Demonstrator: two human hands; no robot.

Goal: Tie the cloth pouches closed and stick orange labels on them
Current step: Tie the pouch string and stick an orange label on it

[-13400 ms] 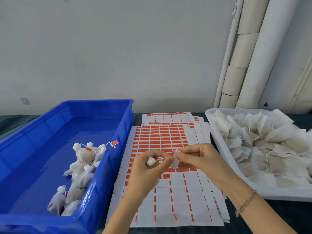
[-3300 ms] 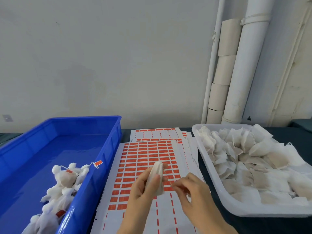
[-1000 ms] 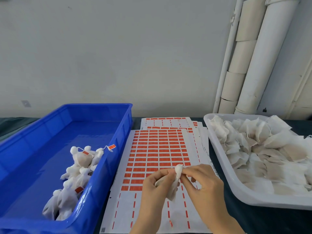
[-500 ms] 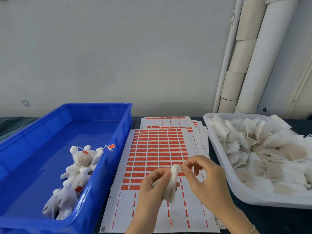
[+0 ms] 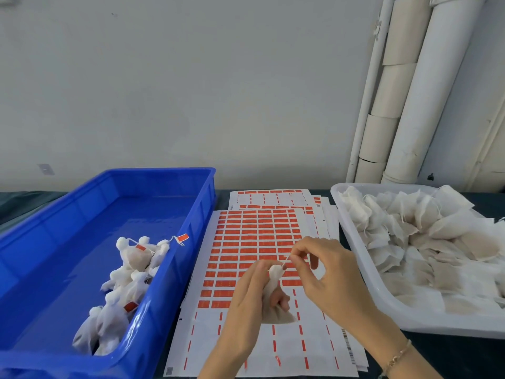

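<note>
Pouch (image 5: 275, 314) is sitting upright in the left hand (image 5: 246, 305), held above the top sheet (image 5: 254, 236) in the middle of the table (image 5: 464, 356), between the bin (image 5: 200, 209) and the tray (image 5: 382, 305). The left hand's fingers are curling round the pouch just under its gathered neck, and the full belly is bulging out below them. The right hand (image 5: 330, 277) is pinching the thin white string (image 5: 287, 259) between thumb and forefinger, and its other fingers are lying loosely bent. The string is running taut from the neck up and to the right into that pinch. A bracelet (image 5: 396, 356) is hanging on the right wrist.

Orange labels (image 5: 246, 250) are filling the upper rows of the sheet; lower down only thin orange strips are showing. More sheets are lying fanned out beneath it, towards the wall (image 5: 218, 91).

Tied pouches (image 5: 128, 274) are lying heaped in the blue bin on the left, against its near right wall, several of them wearing orange labels. One labelled string end (image 5: 182, 237) is hanging against that wall near the rim. Loose pouches (image 5: 423, 242), flat and open-necked, are piling up in the white tray on the right. Pale pipes (image 5: 426, 91) are standing behind the tray.
</note>
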